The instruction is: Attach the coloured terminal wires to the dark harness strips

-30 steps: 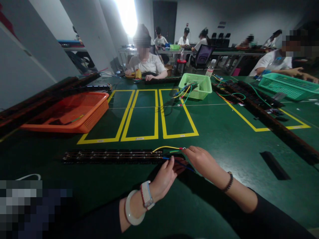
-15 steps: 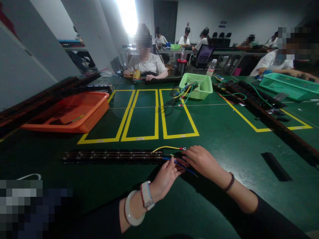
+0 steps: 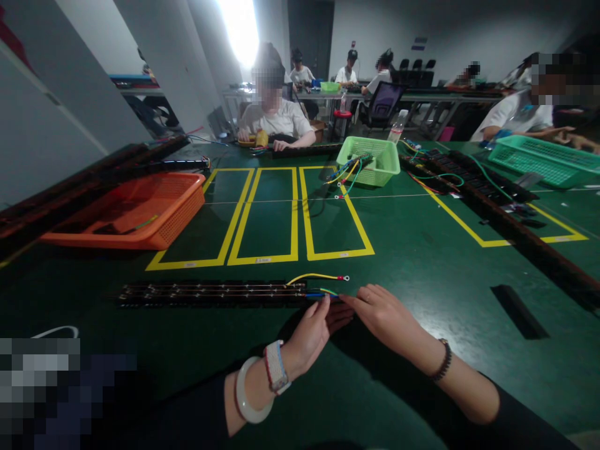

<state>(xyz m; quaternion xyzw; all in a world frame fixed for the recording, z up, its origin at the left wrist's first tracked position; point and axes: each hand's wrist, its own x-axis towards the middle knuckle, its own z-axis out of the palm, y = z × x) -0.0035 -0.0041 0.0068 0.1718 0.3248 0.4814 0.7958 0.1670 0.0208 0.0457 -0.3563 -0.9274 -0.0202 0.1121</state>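
A long black strip with thin metal rails (image 3: 210, 294) lies lengthwise on the green table. From its right end come a blue wire (image 3: 315, 295) and a green-yellow wire (image 3: 329, 291). My left hand (image 3: 307, 337) pinches these wires between thumb and fingers, just past the strip's end. Close beside it, my right hand (image 3: 389, 319) has its thumb and forefinger pressed together where the blue wire runs; the wire's tip is hidden by the hands. A yellow wire (image 3: 314, 275) with a red-sleeved ring terminal (image 3: 344, 278) arches free just behind the fingers.
An orange basket (image 3: 180, 212) stands at left among long dark strips. Yellow tape frames (image 3: 295, 219) mark the table. Behind them is a light green basket (image 3: 375, 178) with wires hanging out. A black flat piece (image 3: 519, 312) lies at right. Co-workers sit across the table.
My right hand has come down and closed its fingertips at the blue wire. The wire's bare tip, visible before, is now hidden. My left hand has stayed almost still.
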